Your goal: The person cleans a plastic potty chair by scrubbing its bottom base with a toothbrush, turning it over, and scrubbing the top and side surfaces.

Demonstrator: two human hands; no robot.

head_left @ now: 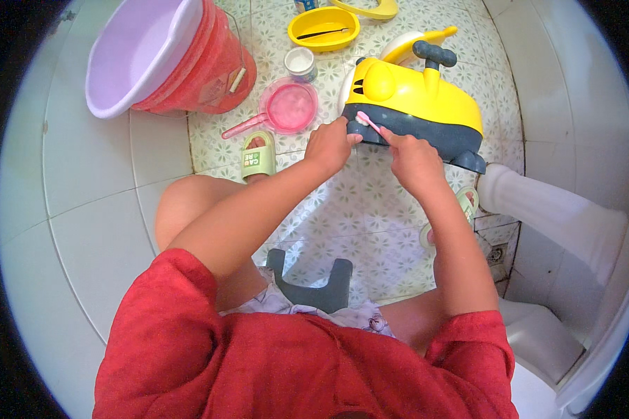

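Note:
A yellow and dark grey child's potty (426,94), shaped like an animal with a handlebar, stands on the floor in front of me. My left hand (330,144) grips its lower front left corner, thumb stretched out and the other fingers partly hidden. In my right hand (414,162) is a pink toothbrush (369,122), the fingers closed round its handle. The brush head touches the dark grey lower side of the potty, where a little white foam shows.
Left of the potty are a pink dipper (291,108) and a white jar (300,63). Farther back lie a yellow basin (323,29) with a dark brush inside and a yellow ring (370,8). A red bucket (220,66) carries a lilac basin (108,70). A white pipe (552,202) runs at right.

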